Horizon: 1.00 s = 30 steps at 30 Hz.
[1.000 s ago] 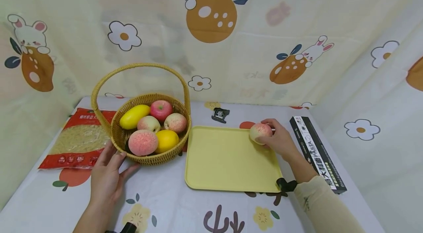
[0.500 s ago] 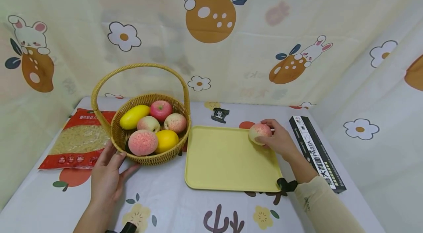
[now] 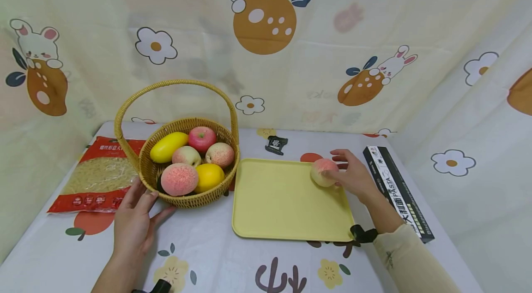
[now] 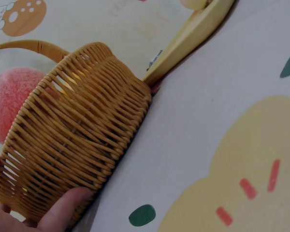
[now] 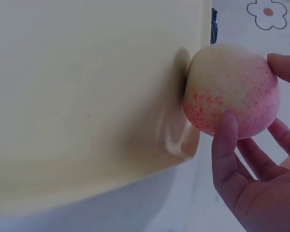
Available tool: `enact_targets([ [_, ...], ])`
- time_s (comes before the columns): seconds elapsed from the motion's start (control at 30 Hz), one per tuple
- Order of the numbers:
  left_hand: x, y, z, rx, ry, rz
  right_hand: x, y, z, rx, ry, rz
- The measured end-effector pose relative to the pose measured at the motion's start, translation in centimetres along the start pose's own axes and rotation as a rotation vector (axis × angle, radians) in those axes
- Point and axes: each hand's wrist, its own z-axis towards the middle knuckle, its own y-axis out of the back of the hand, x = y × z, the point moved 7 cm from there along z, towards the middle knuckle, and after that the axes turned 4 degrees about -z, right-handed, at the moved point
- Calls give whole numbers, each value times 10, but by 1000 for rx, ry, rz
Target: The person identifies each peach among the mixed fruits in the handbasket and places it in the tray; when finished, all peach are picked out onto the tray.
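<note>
My left hand rests against the near left side of a woven basket, thumb spread low along its wall. In the left wrist view the thumb touches the wicker near the tabletop. Several fruits fill the basket, including a pink peach at the front and a yellow lemon. A pale pink peach sits at the far right corner of a yellow tray. Around it my right hand has its fingers spread, the thumb at the peach's side.
A red-ended bag of pasta lies left of the basket, partly behind it. A long black pasta box lies right of the tray. Behind the tray is a small black packet. A printed curtain hangs at the table's back.
My right hand's fingers have loosened and spread away from the peach, which has shifted slightly left on the tray. The left hand and basket stay where they were.
</note>
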Motion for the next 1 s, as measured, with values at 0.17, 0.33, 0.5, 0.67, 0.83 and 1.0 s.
enact_targets([
  [0.17,0,1,0,-10,3,8,-1,-1,-3,8,-3,2],
  [0.33,1,1,1,-15,10,19,-1,1,-7,5,0,14],
  [0.5,1,0,2,-11,12,5,-1,3,-12,1,3,36],
  [0.67,1,1,2,-5,16,-1,-1,10,-19,-15,6,43],
  [0.83,0,0,2,-1,15,2,0,19,-22,-34,16,59],
  [1.0,1,1,2,-7,15,12,14,23,-24,-51,57,112],
])
